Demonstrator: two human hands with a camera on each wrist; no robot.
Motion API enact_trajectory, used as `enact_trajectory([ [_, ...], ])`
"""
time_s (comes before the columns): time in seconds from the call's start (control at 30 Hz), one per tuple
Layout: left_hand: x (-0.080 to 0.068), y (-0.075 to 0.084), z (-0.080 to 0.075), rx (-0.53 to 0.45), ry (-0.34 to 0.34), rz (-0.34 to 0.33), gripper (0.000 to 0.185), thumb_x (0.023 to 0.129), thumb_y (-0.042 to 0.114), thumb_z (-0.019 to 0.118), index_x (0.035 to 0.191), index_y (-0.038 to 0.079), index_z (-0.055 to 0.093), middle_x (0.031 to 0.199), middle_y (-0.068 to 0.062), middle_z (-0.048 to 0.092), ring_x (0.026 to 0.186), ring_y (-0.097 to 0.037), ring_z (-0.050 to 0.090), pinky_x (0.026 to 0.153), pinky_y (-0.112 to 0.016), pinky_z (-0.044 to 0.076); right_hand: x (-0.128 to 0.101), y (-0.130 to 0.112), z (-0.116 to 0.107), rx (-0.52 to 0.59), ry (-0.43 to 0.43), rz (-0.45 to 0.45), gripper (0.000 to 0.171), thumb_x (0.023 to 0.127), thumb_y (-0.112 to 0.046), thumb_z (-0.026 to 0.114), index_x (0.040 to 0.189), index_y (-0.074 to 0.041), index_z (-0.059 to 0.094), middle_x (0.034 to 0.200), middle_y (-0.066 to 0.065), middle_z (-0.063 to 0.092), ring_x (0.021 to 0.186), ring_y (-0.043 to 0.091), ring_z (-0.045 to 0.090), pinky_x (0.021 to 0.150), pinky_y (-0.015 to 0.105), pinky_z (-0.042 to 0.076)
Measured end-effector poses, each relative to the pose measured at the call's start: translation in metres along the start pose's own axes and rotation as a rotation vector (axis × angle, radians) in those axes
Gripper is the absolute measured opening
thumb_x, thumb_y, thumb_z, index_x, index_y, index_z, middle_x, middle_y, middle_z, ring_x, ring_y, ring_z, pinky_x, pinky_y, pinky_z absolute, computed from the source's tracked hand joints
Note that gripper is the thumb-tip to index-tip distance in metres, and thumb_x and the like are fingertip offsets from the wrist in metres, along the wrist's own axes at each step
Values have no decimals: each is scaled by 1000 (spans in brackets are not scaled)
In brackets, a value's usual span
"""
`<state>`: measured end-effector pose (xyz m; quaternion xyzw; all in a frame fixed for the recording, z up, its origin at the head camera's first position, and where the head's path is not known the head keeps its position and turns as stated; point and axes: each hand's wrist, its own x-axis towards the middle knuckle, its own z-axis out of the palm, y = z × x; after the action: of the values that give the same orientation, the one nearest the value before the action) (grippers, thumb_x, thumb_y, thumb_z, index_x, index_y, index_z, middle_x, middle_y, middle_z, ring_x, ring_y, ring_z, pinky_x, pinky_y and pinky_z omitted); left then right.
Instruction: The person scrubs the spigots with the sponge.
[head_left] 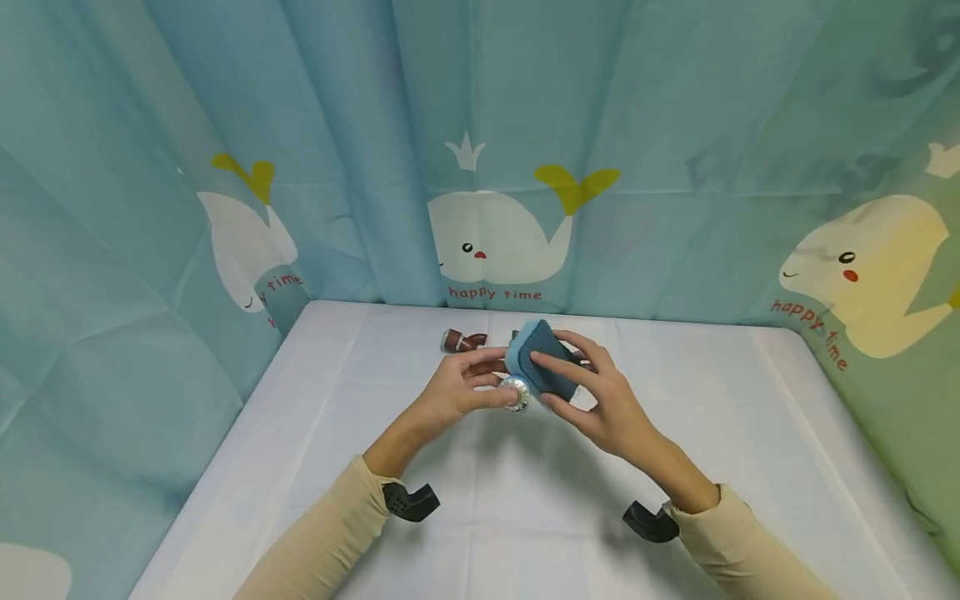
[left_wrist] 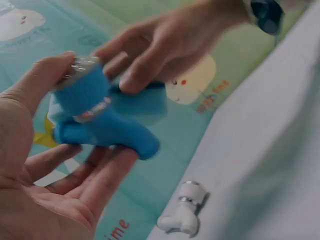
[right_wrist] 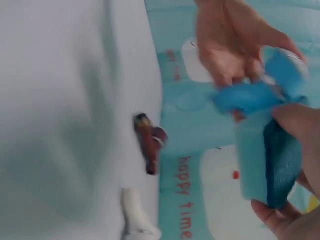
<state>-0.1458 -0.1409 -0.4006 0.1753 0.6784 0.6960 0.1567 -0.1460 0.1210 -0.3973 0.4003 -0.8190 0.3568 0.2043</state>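
Observation:
A small blue tap-shaped piece (left_wrist: 107, 125) with a ribbed knob and a shiny silvery top is in my left hand (head_left: 461, 387). In the left wrist view, the thumb lies at the silvery top and the fingers support the body from below. My right hand (head_left: 611, 400) grips a two-tone sponge (head_left: 551, 367), light blue on one side and dark blue on the other, between thumb and fingers. Both hands are raised over the table, close together. The sponge overlaps the blue piece in the right wrist view (right_wrist: 252, 155), its pale side facing it.
A brown tap-shaped piece (head_left: 465, 341) lies on the white table (head_left: 360, 392) near its back edge. A similar white piece (left_wrist: 182, 212) is on the table, hidden behind the hands in the head view. A blue-green curtain (head_left: 360, 208) with whale prints surrounds the table.

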Motion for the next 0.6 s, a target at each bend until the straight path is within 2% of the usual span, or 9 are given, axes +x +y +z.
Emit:
enact_trajectory([
  [0.1,0,-2,1,-91,59,17,76,85,14,84,149,-3,47,136,-21,59,109,-20,66,85,-26,58,-8,1,7,41,9,102,59,84,-9,86,139,-19,66,152,14,47,123,33,58,89,49,57],
  [0.23,1,-2,1,-124,101,58,77,85,15,85,149,-4,47,138,-23,57,111,-22,65,85,-25,58,-10,-1,10,120,7,194,57,89,-10,82,142,-19,64,151,10,49,121,29,62,87,47,59],
  [0.3,2,-1,1,-126,104,75,79,84,18,87,148,-5,47,138,-23,57,109,-21,66,85,-26,59,-11,-2,10,139,-6,214,56,90,-11,81,142,-19,64,150,9,50,126,29,59,90,47,58],
  [0.4,2,-1,1,-136,116,78,81,83,20,88,148,-5,47,136,-23,57,104,-17,67,84,-26,59,-11,-3,9,138,-12,229,55,90,-9,81,141,-19,64,148,10,52,124,30,60,87,45,59],
  [0.5,2,-3,1,-162,137,59,81,83,21,87,148,-4,47,139,-24,57,111,-18,66,87,-27,58,-10,-4,9,165,-25,239,54,91,-11,79,143,-18,63,149,11,52,124,29,60,85,42,60],
  [0.6,2,-4,1,-159,145,47,83,83,24,88,150,-1,46,140,-25,59,118,-25,65,90,-30,58,-11,-5,9,190,-42,252,54,93,-13,78,144,-18,62,150,11,50,123,28,61,86,41,60],
])
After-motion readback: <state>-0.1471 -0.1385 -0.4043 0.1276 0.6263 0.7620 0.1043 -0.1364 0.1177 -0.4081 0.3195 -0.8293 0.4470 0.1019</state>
